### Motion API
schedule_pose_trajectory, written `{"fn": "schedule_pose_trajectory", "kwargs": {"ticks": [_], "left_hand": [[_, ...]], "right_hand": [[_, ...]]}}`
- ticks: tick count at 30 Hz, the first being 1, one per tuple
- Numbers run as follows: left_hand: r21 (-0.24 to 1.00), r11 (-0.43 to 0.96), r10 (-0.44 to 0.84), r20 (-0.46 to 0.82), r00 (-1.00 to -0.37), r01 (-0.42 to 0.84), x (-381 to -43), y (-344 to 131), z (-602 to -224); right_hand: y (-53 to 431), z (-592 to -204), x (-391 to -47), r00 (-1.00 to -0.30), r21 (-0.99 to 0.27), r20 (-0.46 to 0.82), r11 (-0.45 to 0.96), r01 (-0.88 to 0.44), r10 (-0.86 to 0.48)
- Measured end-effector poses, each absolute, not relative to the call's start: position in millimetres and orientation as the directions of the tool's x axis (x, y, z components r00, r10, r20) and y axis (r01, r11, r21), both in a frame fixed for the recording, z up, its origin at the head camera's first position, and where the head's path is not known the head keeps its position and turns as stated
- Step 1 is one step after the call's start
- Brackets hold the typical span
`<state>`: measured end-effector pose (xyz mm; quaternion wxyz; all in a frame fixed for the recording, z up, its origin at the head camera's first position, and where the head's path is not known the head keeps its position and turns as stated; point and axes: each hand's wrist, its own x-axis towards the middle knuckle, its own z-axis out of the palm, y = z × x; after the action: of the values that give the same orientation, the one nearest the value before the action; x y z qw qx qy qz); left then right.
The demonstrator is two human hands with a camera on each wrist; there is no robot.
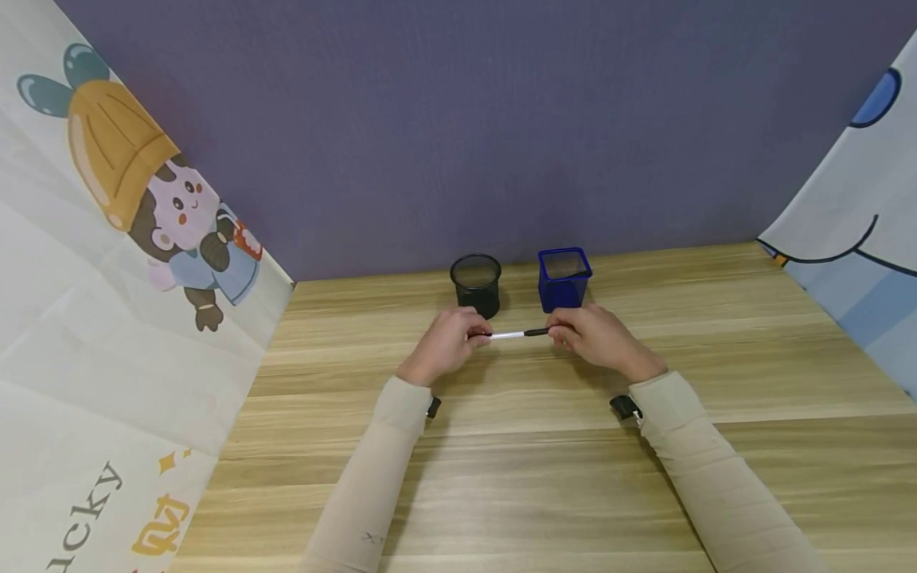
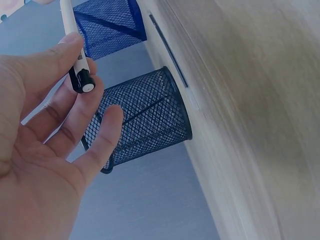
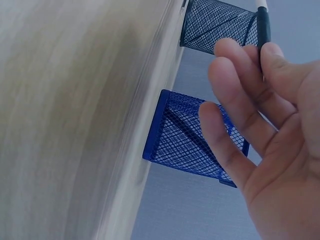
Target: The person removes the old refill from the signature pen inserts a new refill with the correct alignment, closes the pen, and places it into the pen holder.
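Note:
A white-and-black pen is held level between both hands, in front of the two mesh cups. My left hand pinches its black-clipped end with thumb and fingers, the other fingers loosely bent. At the pen's black part, my right hand pinches with thumb and fingertips. Behind the left hand stands a round black mesh cup. A square blue mesh cup stands behind the right hand. Through its mesh a dark slanting line shows in the right wrist view.
The wood-grain table runs back to a purple-grey panel. Printed white cloths hang at the left and right. In the left wrist view, a thin dark strip with a clear end shows on the table near the cups.

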<state>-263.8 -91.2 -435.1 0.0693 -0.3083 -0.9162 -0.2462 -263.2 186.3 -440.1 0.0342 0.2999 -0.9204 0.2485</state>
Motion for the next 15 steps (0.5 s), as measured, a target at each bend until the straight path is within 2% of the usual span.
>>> {"fn": "schedule_pose_trajectory", "kwargs": {"ticks": [15], "left_hand": [[0.393, 0.691, 0.54, 0.278, -0.795, 0.607, -262.5, -90.1, -434.0]], "right_hand": [[186.2, -440.3, -262.7, -0.818, -0.435, 0.191, 0.7, -0.566, -0.543]]}}
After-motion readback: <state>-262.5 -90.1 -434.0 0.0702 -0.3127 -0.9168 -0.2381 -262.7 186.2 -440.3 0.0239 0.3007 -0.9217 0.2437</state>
